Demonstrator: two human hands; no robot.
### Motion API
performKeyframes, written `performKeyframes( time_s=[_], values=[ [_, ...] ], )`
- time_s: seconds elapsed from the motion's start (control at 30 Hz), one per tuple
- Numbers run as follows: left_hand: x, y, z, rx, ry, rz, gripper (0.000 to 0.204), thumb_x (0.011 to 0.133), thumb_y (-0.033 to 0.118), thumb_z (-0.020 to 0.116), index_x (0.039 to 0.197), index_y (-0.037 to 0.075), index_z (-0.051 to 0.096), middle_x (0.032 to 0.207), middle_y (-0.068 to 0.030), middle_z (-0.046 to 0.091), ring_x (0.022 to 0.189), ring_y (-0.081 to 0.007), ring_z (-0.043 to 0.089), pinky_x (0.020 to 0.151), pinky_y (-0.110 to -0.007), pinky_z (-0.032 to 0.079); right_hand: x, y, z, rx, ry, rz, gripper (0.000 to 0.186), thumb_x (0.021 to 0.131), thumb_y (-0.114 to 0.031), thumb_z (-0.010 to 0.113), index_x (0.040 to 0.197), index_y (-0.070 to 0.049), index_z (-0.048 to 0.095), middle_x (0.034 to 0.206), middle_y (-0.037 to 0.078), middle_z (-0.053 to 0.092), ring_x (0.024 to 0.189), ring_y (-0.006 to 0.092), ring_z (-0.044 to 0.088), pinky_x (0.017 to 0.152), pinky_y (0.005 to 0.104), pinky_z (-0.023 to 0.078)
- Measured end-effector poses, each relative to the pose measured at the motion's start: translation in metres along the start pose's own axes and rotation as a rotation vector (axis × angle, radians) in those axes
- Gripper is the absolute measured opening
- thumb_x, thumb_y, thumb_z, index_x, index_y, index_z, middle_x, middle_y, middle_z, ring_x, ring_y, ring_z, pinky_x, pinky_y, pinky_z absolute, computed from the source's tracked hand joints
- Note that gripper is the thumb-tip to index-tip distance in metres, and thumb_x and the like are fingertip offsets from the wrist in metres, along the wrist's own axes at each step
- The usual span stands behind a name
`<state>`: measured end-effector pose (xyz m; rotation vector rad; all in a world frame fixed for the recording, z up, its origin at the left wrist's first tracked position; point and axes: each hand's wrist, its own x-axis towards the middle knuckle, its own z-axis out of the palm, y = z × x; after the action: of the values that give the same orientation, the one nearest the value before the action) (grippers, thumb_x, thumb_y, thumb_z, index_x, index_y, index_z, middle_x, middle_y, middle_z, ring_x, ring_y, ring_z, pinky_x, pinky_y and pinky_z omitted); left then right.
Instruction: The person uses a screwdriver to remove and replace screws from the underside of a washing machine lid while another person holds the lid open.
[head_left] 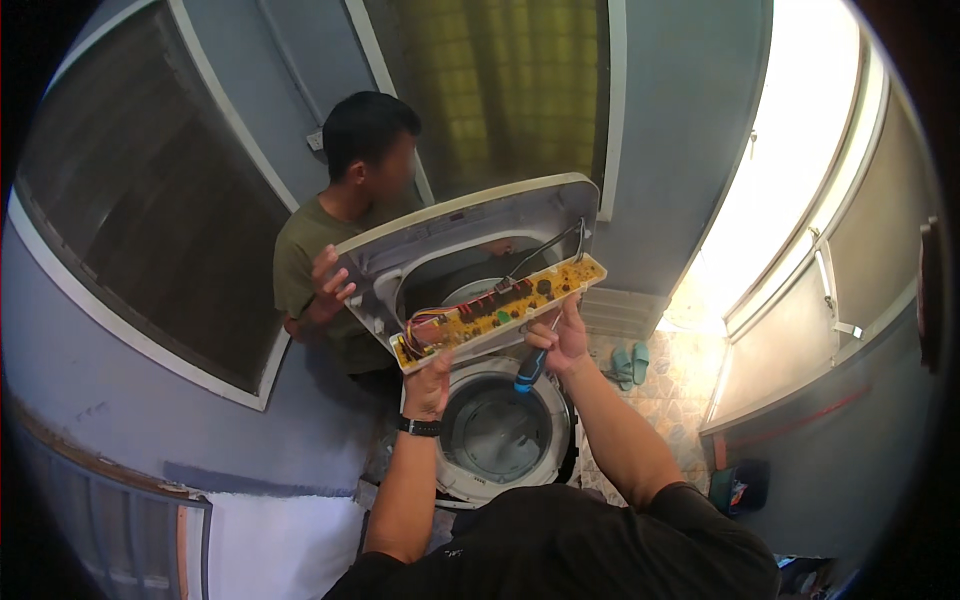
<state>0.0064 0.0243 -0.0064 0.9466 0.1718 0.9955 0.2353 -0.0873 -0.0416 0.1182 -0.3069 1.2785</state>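
A long yellow circuit board [560,285] in a white housing is raised in front of me, dark parts and coloured wires along it. My left hand [430,388], with a black watch at the wrist, grips the housing's lower left end. Under the right half of the board is my right hand [565,342], its fingers closed round a blue and black screwdriver [530,370] and touching the housing. Behind the board stands the tilted washing machine top cover [470,212], joined to it by a dark cable. Below is the open washing machine [560,420] with its tub showing.
A co-worker [325,240] in an olive shirt stands at the left, one hand [328,285] on the cover's left edge. Green slippers [640,362] lie on the tiled floor [680,385]. A bright doorway [740,180] opens at the right, and a dark bin [740,487] stands lower right.
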Motion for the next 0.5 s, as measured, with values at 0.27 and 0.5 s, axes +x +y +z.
performKeyframes(
  time_s=[0.27, 0.5],
  values=[
    [0.062, 0.012, -0.012, -0.138, 0.126, -0.003, 0.063, 0.094, 0.031, 0.082, 0.147, 0.013, 0.053, 0.146, -0.0019, 0.058, 0.131, -0.0188, 0.058, 0.109, -0.039, 0.054, 0.047, 0.008, 0.042, -0.218, 0.295, -0.126, 0.045, 0.092, -0.051, 0.078, 0.112, -0.013, 0.066, 0.089, -0.003, 0.062, 0.061, 0.0101, 0.042, 0.058, 0.0289, 0.039],
    [0.100, 0.033, 0.001, -0.013, 0.163, -0.007, 0.064, 0.091, 0.060, 0.073, 0.133, 0.014, 0.058, 0.133, -0.0059, 0.061, 0.121, -0.0304, 0.064, 0.106, -0.045, 0.056, 0.093, 0.018, 0.084, -0.362, 0.524, -0.267, 0.048, 0.089, -0.053, 0.083, 0.106, -0.016, 0.058, 0.085, -0.001, 0.054, 0.061, 0.0111, 0.043, 0.056, 0.0289, 0.040]
  ],
)
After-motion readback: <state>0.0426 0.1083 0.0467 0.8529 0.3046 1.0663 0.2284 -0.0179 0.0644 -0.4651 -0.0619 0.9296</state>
